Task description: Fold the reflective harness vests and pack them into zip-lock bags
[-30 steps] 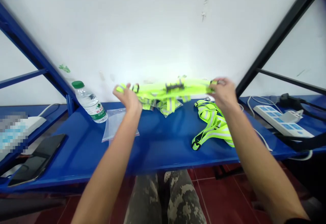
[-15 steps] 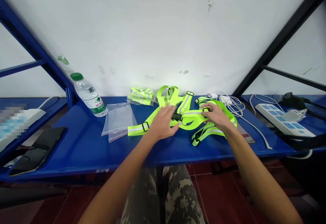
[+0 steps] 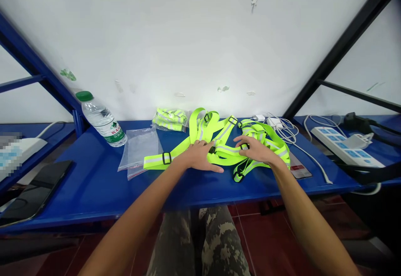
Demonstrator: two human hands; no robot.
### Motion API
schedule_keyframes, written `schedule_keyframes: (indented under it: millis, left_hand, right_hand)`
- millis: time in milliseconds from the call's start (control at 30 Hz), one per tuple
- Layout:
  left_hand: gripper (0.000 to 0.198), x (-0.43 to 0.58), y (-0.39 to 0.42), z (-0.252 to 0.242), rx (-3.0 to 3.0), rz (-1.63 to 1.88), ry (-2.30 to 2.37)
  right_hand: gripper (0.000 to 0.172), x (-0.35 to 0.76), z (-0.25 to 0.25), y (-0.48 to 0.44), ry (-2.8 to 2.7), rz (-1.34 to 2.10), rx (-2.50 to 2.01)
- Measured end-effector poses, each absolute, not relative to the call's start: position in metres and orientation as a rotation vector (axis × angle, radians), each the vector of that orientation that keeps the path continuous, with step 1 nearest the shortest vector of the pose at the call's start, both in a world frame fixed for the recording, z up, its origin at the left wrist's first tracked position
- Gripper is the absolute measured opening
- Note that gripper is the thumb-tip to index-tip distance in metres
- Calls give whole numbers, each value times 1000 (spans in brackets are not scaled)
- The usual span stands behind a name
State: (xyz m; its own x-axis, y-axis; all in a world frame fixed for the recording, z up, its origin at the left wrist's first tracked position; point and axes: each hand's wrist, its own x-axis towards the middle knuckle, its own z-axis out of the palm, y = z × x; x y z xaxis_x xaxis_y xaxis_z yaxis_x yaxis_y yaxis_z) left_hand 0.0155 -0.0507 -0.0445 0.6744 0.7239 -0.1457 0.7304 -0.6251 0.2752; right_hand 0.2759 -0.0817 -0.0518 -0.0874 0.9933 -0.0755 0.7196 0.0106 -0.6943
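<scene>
A neon yellow reflective safety vest (image 3: 224,146) with grey reflective stripes, black buckles and adjusters lies spread on the table, its strap end reaching left. My left hand (image 3: 199,155) rests flat on its strap, holding nothing. My right hand (image 3: 255,150) lies on the straps further right, fingers apart. Under and beside it is a second tangle of yellow reflective straps (image 3: 263,136). A folded yellow vest in a clear bag (image 3: 171,120) sits behind the straps. An open clear zip bag (image 3: 139,150) lies left of my left hand.
The blue metal shelf table (image 3: 94,188) carries a water bottle with a green cap (image 3: 102,119) and a black phone (image 3: 36,192). White charger cables (image 3: 282,127) and a flat grey card (image 3: 299,169) lie right; a white power strip (image 3: 346,152) stands further right.
The vest held up between both hands has come down and lies spread on the table. Both hands have lowered onto its straps and closed in toward the middle.
</scene>
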Motion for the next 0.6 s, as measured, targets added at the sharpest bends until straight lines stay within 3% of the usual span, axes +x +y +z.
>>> schedule_keyframes:
  millis: [67, 167, 300, 433, 600]
  left_hand:
    - [107, 12, -40, -37, 2471, -74, 1082]
    - [80, 12, -26, -38, 2421, 21, 1078]
    - [74, 17, -23, -51, 2415, 157, 1258]
    - [54, 16, -31, -52, 2455, 430, 1390]
    - [64, 11, -59, -55, 2765, 625, 1376]
  right_hand:
    - [43, 269, -54, -78, -1906, 786, -1821]
    - [42, 260, -58, -74, -2003, 807, -1861]
    - [30, 254, -64, -66, -2166, 889, -1784]
    - [19, 250, -67, -54, -2140, 851, -1742]
    - [43, 241, -68, -32, -1333, 1383, -1691]
